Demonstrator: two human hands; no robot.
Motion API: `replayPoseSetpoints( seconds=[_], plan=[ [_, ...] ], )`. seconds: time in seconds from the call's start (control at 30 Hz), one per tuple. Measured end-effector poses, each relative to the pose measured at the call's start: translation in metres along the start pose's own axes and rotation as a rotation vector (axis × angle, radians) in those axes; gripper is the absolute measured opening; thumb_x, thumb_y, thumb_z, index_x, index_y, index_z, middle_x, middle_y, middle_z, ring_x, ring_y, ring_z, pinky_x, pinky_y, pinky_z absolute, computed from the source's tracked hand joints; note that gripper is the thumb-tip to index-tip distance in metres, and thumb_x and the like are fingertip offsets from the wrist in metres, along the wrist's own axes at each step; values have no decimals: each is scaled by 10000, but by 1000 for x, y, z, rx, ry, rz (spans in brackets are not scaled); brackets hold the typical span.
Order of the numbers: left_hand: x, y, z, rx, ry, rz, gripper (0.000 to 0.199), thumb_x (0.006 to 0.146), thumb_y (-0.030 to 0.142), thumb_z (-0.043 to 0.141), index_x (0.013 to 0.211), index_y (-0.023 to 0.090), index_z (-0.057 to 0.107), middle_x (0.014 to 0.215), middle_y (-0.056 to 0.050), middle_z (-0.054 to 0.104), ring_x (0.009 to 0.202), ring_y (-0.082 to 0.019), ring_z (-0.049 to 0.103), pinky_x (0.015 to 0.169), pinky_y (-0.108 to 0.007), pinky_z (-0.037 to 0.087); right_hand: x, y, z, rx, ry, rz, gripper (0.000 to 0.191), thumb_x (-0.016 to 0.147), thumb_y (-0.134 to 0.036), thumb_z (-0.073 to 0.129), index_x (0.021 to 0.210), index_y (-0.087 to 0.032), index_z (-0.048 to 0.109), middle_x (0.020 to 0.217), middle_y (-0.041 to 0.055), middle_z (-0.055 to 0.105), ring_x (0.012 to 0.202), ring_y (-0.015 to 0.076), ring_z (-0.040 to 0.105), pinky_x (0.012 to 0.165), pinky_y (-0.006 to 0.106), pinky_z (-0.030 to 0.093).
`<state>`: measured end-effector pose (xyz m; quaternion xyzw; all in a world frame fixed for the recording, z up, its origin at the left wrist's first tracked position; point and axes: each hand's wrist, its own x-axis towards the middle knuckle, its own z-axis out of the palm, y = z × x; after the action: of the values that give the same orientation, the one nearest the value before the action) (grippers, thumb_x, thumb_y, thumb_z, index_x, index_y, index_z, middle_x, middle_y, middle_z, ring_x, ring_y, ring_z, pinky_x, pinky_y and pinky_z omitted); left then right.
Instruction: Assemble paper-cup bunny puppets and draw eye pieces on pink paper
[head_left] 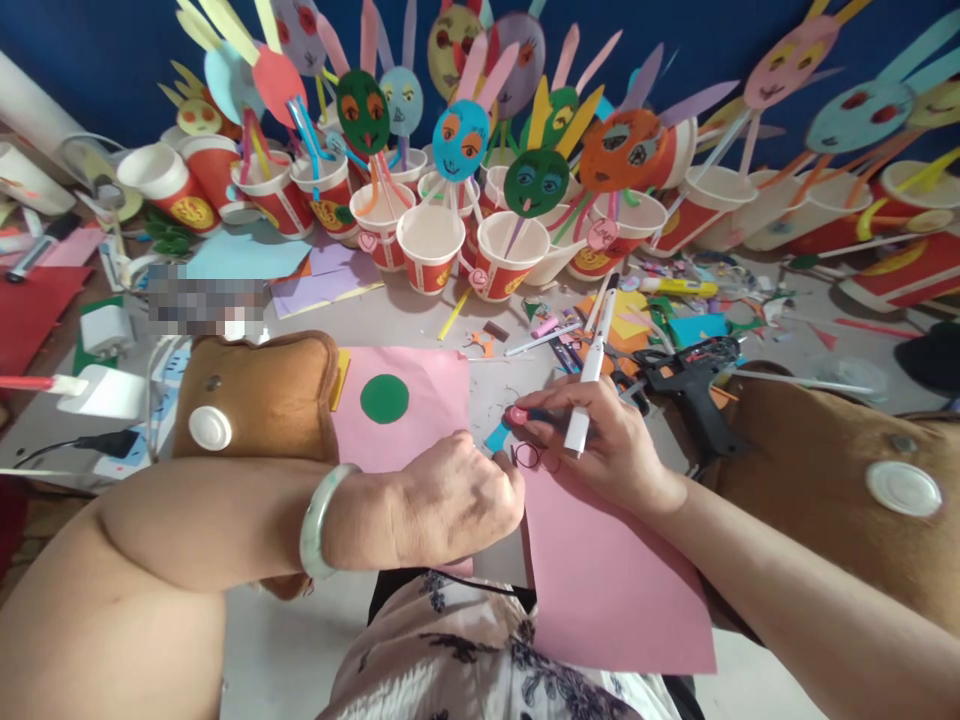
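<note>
My left hand [457, 495], with a pale bangle at its wrist, is closed over the table. Its fingertips are turned away, so what they hold, if anything, is hidden. Close by is a small blue piece [497, 437]. My right hand [619, 435] grips a white marker pen [594, 365], tilted with its dark end up and away. A small reddish-pink piece [516, 415] shows at the right fingertips. Below my right hand lies a pink sheet [619, 590] with small drawn circles [528, 456]. Another pink sheet [442, 385] carries a green paper circle [385, 399] on the left.
Red-and-white paper cups [430, 250] with paper rabbit faces on straws line the back. A black glue gun [694, 385] lies among paper scraps at right. Brown cushions [259, 390] sit on both sides. A power strip [124, 455] with cables is at far left.
</note>
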<state>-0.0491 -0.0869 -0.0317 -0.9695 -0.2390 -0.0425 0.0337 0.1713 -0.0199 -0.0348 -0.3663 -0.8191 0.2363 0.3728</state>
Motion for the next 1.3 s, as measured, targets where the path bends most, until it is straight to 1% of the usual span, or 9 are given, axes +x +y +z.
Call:
replayPoseSetpoints(
  seconds=[0.17,0.33,0.47,0.57,0.8,0.93,1.1,1.17,1.3],
  plan=[
    [8,-1,-12,-5,5,-97,482,854,211,535,1310,55,542,739,-68,597,680,-206,568,662,-380,445,0,0,0,-29,-1,0,178,864,-266,749,974,-251,610,885,46,753,815,231,692,760,394,524],
    [16,-9,-22,30,-21,-208,631,816,131,497,1411,-73,437,605,-12,543,549,-170,535,567,-334,413,1,0,-3,-47,-19,-5,125,893,-264,702,984,-246,617,884,35,748,822,225,678,779,383,497],
    [8,-16,-7,49,27,-234,640,863,68,418,1500,26,383,661,-25,574,647,-185,589,658,-359,458,2,-1,-6,-38,-35,-16,84,912,-265,663,981,-232,629,840,27,730,769,201,660,757,360,484],
    [5,-19,-4,66,37,-229,603,864,77,444,1467,70,453,622,-11,556,620,-182,584,638,-352,453,1,-2,-8,-27,-31,-15,102,895,-256,658,990,-221,643,855,36,724,796,201,658,781,361,494],
    [24,-22,-35,149,-48,-218,430,857,88,487,1260,103,637,494,33,540,419,-171,531,478,-316,399,-4,-3,-14,156,187,211,124,998,-278,496,1047,-220,593,940,52,752,723,157,686,641,288,534],
    [30,-23,-43,165,-55,-164,432,868,88,489,1277,45,621,507,25,587,422,-179,568,469,-312,418,-6,-2,-17,324,246,291,263,1044,-440,421,1148,-227,537,866,26,756,652,140,688,613,275,546],
    [32,-24,-44,172,-46,-134,462,840,49,449,1264,36,631,524,13,607,416,-169,565,483,-307,424,-12,-1,-20,477,171,334,502,1038,-536,381,1427,-230,466,762,-4,708,632,138,657,630,279,544],
    [32,-24,-44,183,-47,-129,461,844,46,437,1260,37,634,533,6,617,414,-169,563,485,-311,426,-12,-1,-21,456,156,315,466,1026,-506,431,1382,-225,535,739,-9,678,605,126,622,602,266,524],
    [31,-25,-43,175,-62,-135,446,873,58,437,1277,42,625,544,6,615,419,-177,558,478,-323,427,-8,-1,-20,343,155,298,208,959,-310,517,988,-180,677,733,21,674,569,114,589,547,252,481]
  ],
)
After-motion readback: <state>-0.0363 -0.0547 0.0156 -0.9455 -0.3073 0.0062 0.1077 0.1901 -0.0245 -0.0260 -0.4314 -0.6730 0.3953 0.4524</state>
